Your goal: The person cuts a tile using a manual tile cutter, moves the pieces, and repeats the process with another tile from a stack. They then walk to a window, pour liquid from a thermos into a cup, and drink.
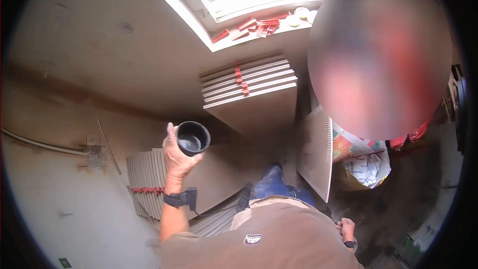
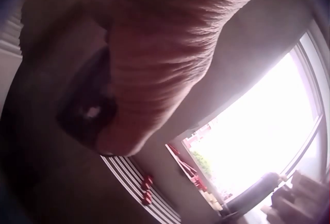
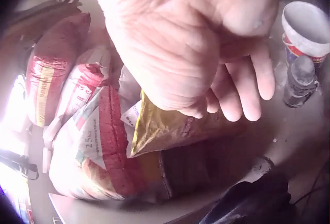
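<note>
cup [image 1: 200,148], black, round and smooth-walled, is gripped by the left hand [image 1: 178,158], which curls about its side; i see it held out ahead of the body, its mouth turned up to my head camera. a paler patch shows at the bottom, and i cannot tell whether that is contents or sheen. the right hand [image 1: 347,229] hangs by the body, fingers loosely bent. near it, in my right wrist view, lies a shiny, creased yellow bag [image 3: 154,134]; my head view shows white, crumpled printed stuff [image 1: 367,168] in its open mouth. farther out i make out a white bucket [image 3: 308,26] with a pale interior, and plump red-and-white sacks [image 3: 54,59]. flat, straight-edged slabs [image 1: 254,100] lean under the window, with red spacers [image 1: 238,74] along their edges, and the sill [image 1: 234,43] bears red ribbed wedges [image 1: 270,22] and pale round rolls [image 1: 301,13].
</note>
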`<state>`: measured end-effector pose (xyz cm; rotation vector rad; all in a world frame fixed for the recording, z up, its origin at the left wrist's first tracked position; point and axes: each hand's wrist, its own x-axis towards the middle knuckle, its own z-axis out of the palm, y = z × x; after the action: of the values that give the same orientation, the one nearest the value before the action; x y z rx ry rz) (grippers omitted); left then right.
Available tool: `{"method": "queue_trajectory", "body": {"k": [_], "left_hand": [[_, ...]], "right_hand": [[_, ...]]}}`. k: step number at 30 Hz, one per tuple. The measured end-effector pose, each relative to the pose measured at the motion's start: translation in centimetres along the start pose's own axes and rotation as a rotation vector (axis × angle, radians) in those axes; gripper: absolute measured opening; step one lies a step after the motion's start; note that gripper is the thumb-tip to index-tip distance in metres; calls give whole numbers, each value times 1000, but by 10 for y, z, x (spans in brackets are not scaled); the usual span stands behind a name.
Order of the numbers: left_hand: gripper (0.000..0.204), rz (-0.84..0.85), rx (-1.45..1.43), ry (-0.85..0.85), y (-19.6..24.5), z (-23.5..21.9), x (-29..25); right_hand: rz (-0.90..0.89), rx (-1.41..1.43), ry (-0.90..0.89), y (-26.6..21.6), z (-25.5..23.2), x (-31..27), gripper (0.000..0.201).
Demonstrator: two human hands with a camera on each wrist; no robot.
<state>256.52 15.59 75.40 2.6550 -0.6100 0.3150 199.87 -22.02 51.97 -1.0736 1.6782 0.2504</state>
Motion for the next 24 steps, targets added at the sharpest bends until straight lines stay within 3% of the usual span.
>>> {"method": "queue_trajectory", "body": {"k": [7, 10, 12, 14, 17, 20, 23, 24], "left_hand": [[121, 180, -333, 98, 43, 6, 12], [116, 214, -339, 134, 67, 10, 17], [104, 327, -172, 155, 80, 9, 22], [105, 416, -78, 127, 94, 11, 24], [105, 420, -46, 83, 118, 13, 30], [101, 594, -110, 152, 140, 12, 42], [106, 585, -456, 108, 169, 13, 43], [117, 644, -311, 72, 187, 0, 45]], "right_hand": [[-63, 64, 20, 5, 1, 10, 19], [-85, 103, 5, -5, 8, 8, 21], [-102, 116, 5, -8, 13, 4, 22], [-112, 140, 8, -7, 15, 0, 22], [-86, 186, 36, -5, 19, -9, 21], [-55, 218, 56, 11, 18, -13, 19], [-14, 254, 45, 32, 18, -10, 20], [23, 265, 41, 38, 19, -8, 19]]}}
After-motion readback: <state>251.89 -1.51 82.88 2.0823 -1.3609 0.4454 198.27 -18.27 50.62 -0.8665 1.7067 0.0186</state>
